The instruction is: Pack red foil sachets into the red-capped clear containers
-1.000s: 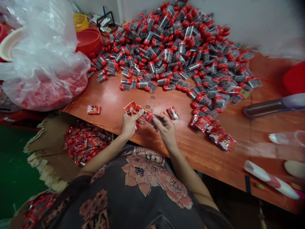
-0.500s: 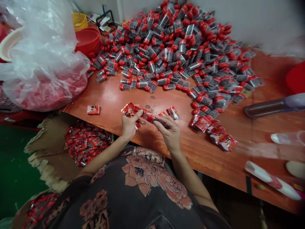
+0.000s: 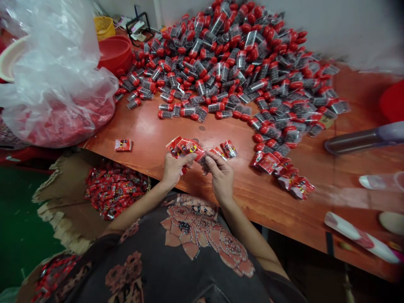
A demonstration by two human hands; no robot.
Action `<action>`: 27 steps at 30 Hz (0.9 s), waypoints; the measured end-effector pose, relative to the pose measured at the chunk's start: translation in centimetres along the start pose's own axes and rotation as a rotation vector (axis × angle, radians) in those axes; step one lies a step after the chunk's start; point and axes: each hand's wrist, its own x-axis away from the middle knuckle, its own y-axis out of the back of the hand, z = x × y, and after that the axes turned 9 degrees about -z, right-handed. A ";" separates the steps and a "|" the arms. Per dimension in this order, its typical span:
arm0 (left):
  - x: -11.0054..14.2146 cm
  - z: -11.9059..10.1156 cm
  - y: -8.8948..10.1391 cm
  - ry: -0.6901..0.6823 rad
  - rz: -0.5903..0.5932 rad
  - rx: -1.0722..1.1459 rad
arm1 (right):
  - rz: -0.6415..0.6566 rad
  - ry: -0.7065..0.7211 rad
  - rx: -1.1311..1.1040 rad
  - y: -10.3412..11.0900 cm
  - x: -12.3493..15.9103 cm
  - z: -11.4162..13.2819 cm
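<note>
Over the front of the orange table [image 3: 145, 130], my left hand [image 3: 174, 168] is closed on a red printed packet [image 3: 191, 147], thumb on top. More red packets fan out behind that thumb, some perhaps also in its grip. My right hand [image 3: 221, 173] pinches the right end of the same packet between thumb and fingers. Just past the right fingertips lie loose red packets [image 3: 228, 148] on the tabletop. One flat packet [image 3: 123, 145] rests alone to the left. A row of puffed packets [image 3: 284, 174] lies to the right of my hands.
A big heap of clear tubes with red caps [image 3: 221, 63] covers the table's back. A clear plastic bag [image 3: 63, 97] of red pieces stands left, beside a red bowl [image 3: 116, 50]. Below the edge, a torn carton [image 3: 59, 185] holds many packets. Clear tubes [image 3: 360, 139] lie far right.
My right hand has shifted slightly left and closer to my left hand. The packet between them has turned, so its printed face with a yellow spot now shows.
</note>
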 end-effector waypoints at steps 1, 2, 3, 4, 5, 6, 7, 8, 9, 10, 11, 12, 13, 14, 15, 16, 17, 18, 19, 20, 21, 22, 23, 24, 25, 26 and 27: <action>0.1 0.1 0.0 0.016 0.001 -0.002 | -0.010 0.008 0.000 -0.2 0.2 -0.1; 0.2 0.1 -0.1 0.029 0.004 0.003 | -0.021 0.020 -0.006 -0.4 0.3 -0.3; 0.3 0.2 -0.1 0.041 0.012 0.012 | -0.036 0.036 -0.018 -0.6 0.4 -0.4; 0.3 0.2 -0.1 0.050 0.024 0.023 | -0.053 0.054 -0.034 -0.8 0.5 -0.6; 0.4 0.3 -0.1 0.058 0.039 0.031 | -0.069 0.068 -0.046 -1.0 0.6 -0.7; 0.4 0.3 0.0 0.062 0.055 0.033 | -0.078 0.077 -0.051 -1.1 0.7 -0.9; 0.4 0.4 0.0 0.064 0.066 0.031 | -0.083 0.081 -0.047 -1.2 0.7 -1.1; 0.4 0.5 0.0 0.065 0.071 0.025 | -0.092 0.084 -0.038 -1.3 0.7 -1.3; 0.5 0.6 0.0 0.067 0.066 0.018 | -0.108 0.091 -0.028 -1.4 0.8 -1.5; 0.6 0.8 0.0 0.070 0.055 0.011 | -0.130 0.108 -0.021 -1.5 0.8 -1.7; 0.6 0.9 0.0 0.074 0.043 0.007 | -0.157 0.136 -0.018 -1.5 0.8 -1.9; 0.7 1.0 -0.1 0.078 0.035 0.008 | -0.184 0.169 -0.019 -1.6 0.8 -2.1; 0.8 1.1 -0.1 0.081 0.032 0.013 | -0.205 0.200 -0.023 -1.6 0.8 -2.3; 0.8 1.1 -0.1 0.083 0.033 0.021 | -0.214 0.222 -0.026 -1.6 0.8 -2.4; 0.8 1.1 -0.2 0.082 0.035 0.027 | -0.214 0.232 -0.033 -1.5 0.8 -2.5; 0.8 1.1 -0.2 0.076 0.033 0.032 | -0.210 0.231 -0.047 -1.5 0.9 -2.5; 0.8 1.0 -0.1 0.065 0.026 0.038 | -0.205 0.225 -0.068 -1.5 1.0 -2.4; 0.9 1.0 -0.1 0.049 0.013 0.045 | -0.201 0.219 -0.091 -1.5 1.1 -2.4; 1.0 1.0 -0.1 0.034 -0.004 0.052 | -0.202 0.217 -0.108 -1.5 1.2 -2.3; 1.1 1.1 -0.1 0.022 -0.021 0.057 | -0.205 0.219 -0.118 -1.5 1.2 -2.2; 1.3 1.1 -0.2 0.012 -0.035 0.063 | -0.210 0.225 -0.119 -1.6 1.3 -2.1; 1.4 1.2 -0.2 0.008 -0.044 0.067 | -0.215 0.228 -0.110 -1.6 1.3 -2.1; 1.7 1.3 -0.3 0.008 -0.047 0.069 | -0.220 0.226 -0.097 -1.7 1.3 -2.0; 1.8 1.3 -0.4 0.008 -0.047 0.072 | -0.225 0.214 -0.084 -1.8 1.3 -2.0; 2.0 1.4 -0.6 0.004 -0.046 0.075 | -0.226 0.191 -0.075 -1.9 1.3 -2.1; 2.1 1.4 -0.6 0.002 -0.040 0.075 | -0.223 0.160 -0.071 -1.9 1.3 -2.1; 2.1 1.4 -0.7 0.005 -0.030 0.070 | -0.217 0.130 -0.072 -2.0 1.3 -2.1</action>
